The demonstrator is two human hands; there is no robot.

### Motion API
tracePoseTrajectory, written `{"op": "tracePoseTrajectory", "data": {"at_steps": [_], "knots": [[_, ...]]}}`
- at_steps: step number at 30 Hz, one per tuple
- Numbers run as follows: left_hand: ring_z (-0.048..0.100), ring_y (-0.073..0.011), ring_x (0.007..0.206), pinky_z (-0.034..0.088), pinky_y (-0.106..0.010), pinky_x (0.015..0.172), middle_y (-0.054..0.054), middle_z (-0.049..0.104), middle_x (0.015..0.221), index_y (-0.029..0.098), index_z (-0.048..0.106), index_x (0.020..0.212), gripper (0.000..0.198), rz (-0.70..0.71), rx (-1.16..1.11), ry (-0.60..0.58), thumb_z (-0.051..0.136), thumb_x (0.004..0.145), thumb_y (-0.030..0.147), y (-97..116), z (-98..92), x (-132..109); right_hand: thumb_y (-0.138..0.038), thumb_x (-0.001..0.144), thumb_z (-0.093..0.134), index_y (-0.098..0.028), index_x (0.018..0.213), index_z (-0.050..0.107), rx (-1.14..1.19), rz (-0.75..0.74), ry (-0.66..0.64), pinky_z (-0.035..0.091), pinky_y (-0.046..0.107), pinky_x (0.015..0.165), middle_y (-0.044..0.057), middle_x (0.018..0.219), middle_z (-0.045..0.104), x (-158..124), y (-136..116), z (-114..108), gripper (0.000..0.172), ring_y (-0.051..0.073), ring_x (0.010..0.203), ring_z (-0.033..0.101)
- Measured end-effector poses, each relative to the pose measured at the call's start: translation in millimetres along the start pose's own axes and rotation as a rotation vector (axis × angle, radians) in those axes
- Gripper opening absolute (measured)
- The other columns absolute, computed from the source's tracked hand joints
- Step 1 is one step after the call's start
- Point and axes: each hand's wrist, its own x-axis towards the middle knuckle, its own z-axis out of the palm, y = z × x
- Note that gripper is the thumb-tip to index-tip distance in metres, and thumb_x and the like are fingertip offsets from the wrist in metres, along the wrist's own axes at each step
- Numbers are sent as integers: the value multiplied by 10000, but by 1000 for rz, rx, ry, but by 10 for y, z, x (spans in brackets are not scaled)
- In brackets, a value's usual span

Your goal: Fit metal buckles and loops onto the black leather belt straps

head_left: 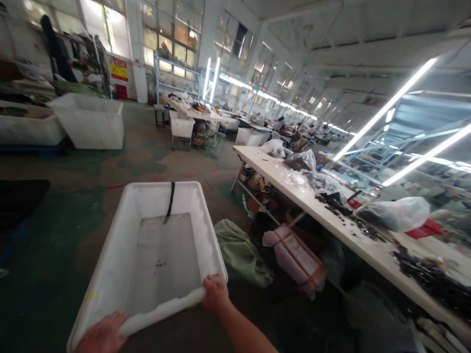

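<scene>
The white tub (205, 245) points lengthwise ahead, left hand (105, 333) and right hand (217, 292) curling fingers (211, 281) over its near rim (162, 313).

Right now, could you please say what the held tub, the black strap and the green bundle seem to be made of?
The held tub: probably plastic, smooth, faintly glossy, given its rounded rim. The black strap: perhaps webbing or rubber, seemingly matt; it droops from the rim. The green bundle: likely matt cloth, given its soft folds.

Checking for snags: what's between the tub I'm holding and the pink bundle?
In the head view, a green cloth lies between the tub and the pink bundle.
</scene>
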Motion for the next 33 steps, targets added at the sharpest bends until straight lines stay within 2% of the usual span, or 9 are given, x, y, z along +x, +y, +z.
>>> {"op": "tracePoseTrajectory", "data": {"at_steps": [5, 11, 15, 20, 23, 28, 33], "knots": [[622, -250, 1212, 423, -361, 1100, -78, 695, 1249, 244, 710, 1162, 342, 75, 50, -6, 569, 853, 290, -183, -585, 750, -412, 733, 661, -169, 951, 686, 16, 75, -12, 452, 448, 1049, 124, 1005, 727, 666, -16, -175, 327, 292, 1003, 669], [636, -259, 1169, 443, -357, 1011, -95, 695, 1211, 207, 705, 1166, 297, 140, 180, -65, 579, 916, 308, -361, -1150, 1613, -397, 769, 642, -181, 961, 689, 32, 122, -23, 449, 427, 1029, 120, 1024, 722, 1419, 68, -354, 293, 273, 978, 664], [619, -233, 1189, 431, -323, 1004, -72, 689, 1234, 238, 689, 1215, 303, 158, 215, -105, 591, 937, 307, -434, -1471, 2152, -370, 736, 676, -169, 976, 696, 60, 148, -35, 443, 415, 1037, 116, 1017, 719, 1894, 161, -469, 314, 273, 983, 657], [626, -240, 1148, 434, -339, 1000, -78, 697, 1185, 230, 699, 1185, 275, 214, 241, -99, 568, 948, 273, -547, -1765, 2818, -383, 767, 662, -164, 1006, 692, 74, 178, -55, 427, 415, 1047, 121, 1041, 708, 2434, 299, -598, 325, 266, 991, 645], [629, -239, 1148, 443, -331, 988, -82, 691, 1203, 225, 692, 1201, 282, 219, 246, -100, 567, 955, 283, -553, -1961, 3192, -373, 767, 667, -162, 1006, 684, 75, 199, -58, 424, 413, 1038, 121, 1042, 704, 2741, 401, -671, 318, 268, 987, 642], [628, -229, 1166, 440, -322, 1012, -81, 680, 1240, 219, 678, 1230, 302, 237, 264, -138, 574, 949, 256, -483, -2395, 3822, -345, 762, 672, -160, 1003, 682, 77, 224, -55, 418, 402, 1024, 117, 1029, 706, 3295, 580, -842, 304, 265, 978, 641], [636, -233, 1126, 450, -330, 987, -85, 683, 1226, 214, 686, 1221, 301, 288, 246, -130, 565, 954, 286, -459, -2786, 4572, -358, 777, 666, -143, 1013, 686, 63, 273, -60, 414, 413, 1016, 128, 1029, 712, 3916, 789, -1026, 320, 271, 980, 644]]}}
